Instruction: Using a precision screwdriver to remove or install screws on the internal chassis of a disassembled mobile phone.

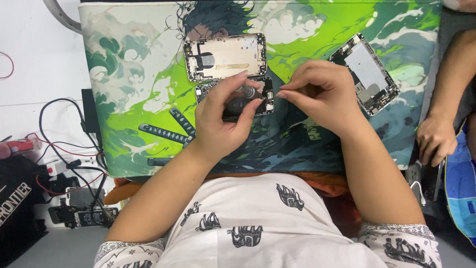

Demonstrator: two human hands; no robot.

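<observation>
Holding a small screwdriver [244, 95] with a silver cap, our left hand [220, 119] closes its thumb and fingers around the dark handle; the tool lies across the fingers, cap end pointing up and to the right, directly over the opened phone [237, 98] beneath it.

Item: our right hand [320, 94]. Fingers drawn together, thumb and forefinger pinched at the tips just right of the screwdriver's cap. We cannot tell whether anything tiny sits in the pinch. It hovers beside the opened phone's right edge, near our left hand but not touching it.

Item: opened phone, dark, internals exposed, lying flat on the mat under our left fingers, partly hidden by them.

Item: gold rear housing [225, 56], empty shell, lying flat just above the opened phone, edges nearly touching.

Item: second phone chassis [366, 73], silver, tilted, to the right of our right hand, well apart from the first two.

Item: printed desk mat [124, 74], green, white and teal, bearing all three phone parts.

Item: another person's hand [436, 139], resting at the mat's right edge, fingers curled downward.

Item: black and red cables [64, 149] and a small phone [82, 196], left of the mat on the white tabletop.
</observation>
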